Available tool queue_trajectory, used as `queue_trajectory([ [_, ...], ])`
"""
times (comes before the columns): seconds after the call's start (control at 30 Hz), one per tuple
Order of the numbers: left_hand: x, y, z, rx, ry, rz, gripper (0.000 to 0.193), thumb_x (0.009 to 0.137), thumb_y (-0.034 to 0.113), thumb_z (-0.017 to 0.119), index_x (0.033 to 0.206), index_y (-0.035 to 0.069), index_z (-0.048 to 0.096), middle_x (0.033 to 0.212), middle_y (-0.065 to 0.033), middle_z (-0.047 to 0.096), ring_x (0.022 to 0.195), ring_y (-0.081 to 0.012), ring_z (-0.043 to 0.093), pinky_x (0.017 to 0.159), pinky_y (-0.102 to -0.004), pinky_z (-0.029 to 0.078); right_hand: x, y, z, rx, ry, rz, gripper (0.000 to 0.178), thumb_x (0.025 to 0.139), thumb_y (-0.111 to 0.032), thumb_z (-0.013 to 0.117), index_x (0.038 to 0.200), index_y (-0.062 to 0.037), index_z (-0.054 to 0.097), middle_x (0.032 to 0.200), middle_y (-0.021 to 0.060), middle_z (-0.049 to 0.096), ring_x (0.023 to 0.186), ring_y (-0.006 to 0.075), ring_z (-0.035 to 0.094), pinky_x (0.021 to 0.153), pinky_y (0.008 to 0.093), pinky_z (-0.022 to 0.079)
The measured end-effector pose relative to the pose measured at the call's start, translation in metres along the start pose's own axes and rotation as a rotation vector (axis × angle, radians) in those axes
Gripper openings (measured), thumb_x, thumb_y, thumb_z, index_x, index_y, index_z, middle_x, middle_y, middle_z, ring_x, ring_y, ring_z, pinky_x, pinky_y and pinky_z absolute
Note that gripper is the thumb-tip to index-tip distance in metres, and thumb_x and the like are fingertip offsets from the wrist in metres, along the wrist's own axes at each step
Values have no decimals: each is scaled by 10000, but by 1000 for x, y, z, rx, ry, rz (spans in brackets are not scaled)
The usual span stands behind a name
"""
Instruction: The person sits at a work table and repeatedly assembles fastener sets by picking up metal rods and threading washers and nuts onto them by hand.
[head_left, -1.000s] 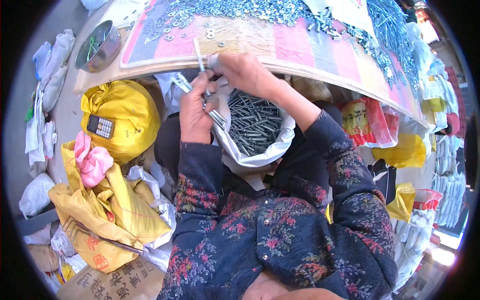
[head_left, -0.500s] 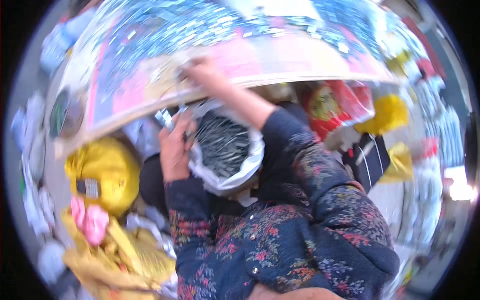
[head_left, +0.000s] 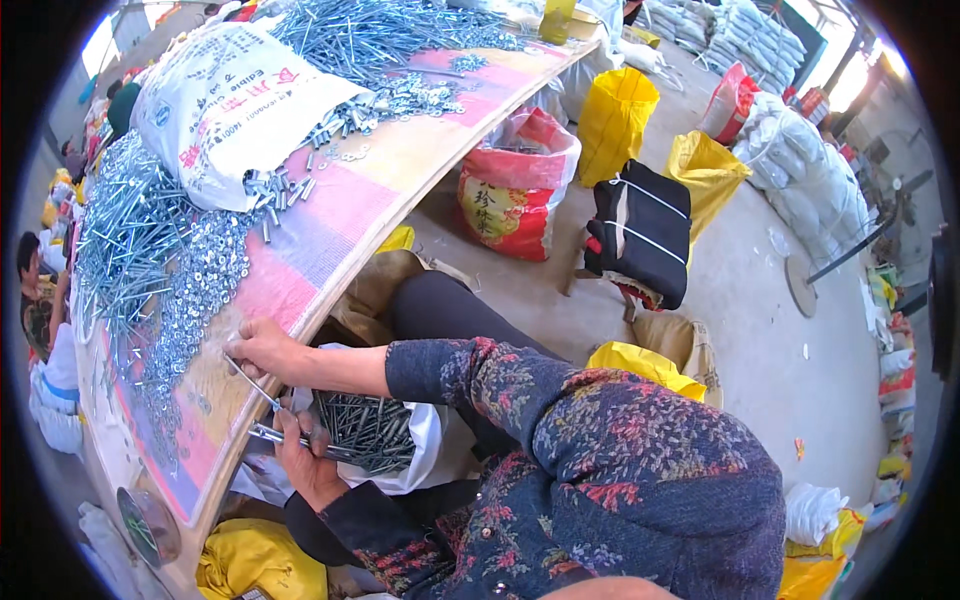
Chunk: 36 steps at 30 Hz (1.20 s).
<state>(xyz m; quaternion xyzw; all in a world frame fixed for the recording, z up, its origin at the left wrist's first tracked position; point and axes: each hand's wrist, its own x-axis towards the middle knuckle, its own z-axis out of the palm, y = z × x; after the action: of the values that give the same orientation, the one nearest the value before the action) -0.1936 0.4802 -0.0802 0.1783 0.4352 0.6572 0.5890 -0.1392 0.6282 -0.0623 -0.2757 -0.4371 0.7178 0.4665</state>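
My right hand (head_left: 262, 350), at the near edge of the table (head_left: 325, 235), pinches a long thin metal rod, probably a bolt (head_left: 253, 384). The rod slants down toward my left hand (head_left: 308, 460), which is closed around several shiny metal sleeves or bolts (head_left: 268, 433); their exact kind is partly hidden by the fingers. Just beside the left hand, below the table edge, a white sack (head_left: 428, 450) stands open, full of dark metal bolts (head_left: 365, 430). On the table next to my right hand spreads a pile of small nuts (head_left: 205, 290).
Long silver bolts (head_left: 130, 225) and short sleeves (head_left: 275, 195) lie heaped around a printed white sack (head_left: 235, 110). A clear bowl (head_left: 150, 525) sits at the table's corner. To the right are a red sack (head_left: 515, 185), a bound black cushion (head_left: 645, 235) and yellow bags (head_left: 617, 115). A person (head_left: 38, 295) is at far left.
The view has swung to the right and sharpened, showing more floor there. Both hands stay close together by the table edge, the right one still above the left.
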Motion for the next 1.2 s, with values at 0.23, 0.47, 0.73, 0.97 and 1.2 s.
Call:
queue_trajectory([
  [0.23,11,-5,15,32,243,-102,211,890,219,625,1007,43,617,724,6,583,512,-59,483,436,-187,357,14,0,-40,-627,-122,-532,173,902,-189,605,932,-29,664,674,-11,549,649,61,505,556,274,439],
  [0.47,14,2,-13,-17,119,44,159,797,92,716,893,-5,634,719,-53,610,512,-61,477,400,-178,308,21,-37,-55,-858,-201,-528,206,884,-197,610,992,-31,667,781,90,647,693,157,606,636,297,473],
  [0.73,17,1,-9,-4,160,61,129,799,59,706,876,-18,636,708,-69,622,497,-54,473,386,-168,299,119,-16,-81,-1729,186,-749,249,800,-309,648,912,-91,693,973,143,633,940,334,610,791,435,496],
  [0.97,15,1,-11,-20,168,65,140,800,67,712,879,-14,629,712,-59,616,502,-49,475,386,-167,306,108,-23,-75,-1592,73,-725,278,803,-342,671,863,-73,705,879,162,654,767,326,644,692,417,501],
  [1.2,12,3,-10,0,92,69,157,794,79,722,877,-25,639,697,-55,610,482,-50,458,386,-174,301,35,-47,-45,-898,-427,-256,262,900,-277,655,876,-18,687,706,-45,555,665,39,472,601,208,393],
])
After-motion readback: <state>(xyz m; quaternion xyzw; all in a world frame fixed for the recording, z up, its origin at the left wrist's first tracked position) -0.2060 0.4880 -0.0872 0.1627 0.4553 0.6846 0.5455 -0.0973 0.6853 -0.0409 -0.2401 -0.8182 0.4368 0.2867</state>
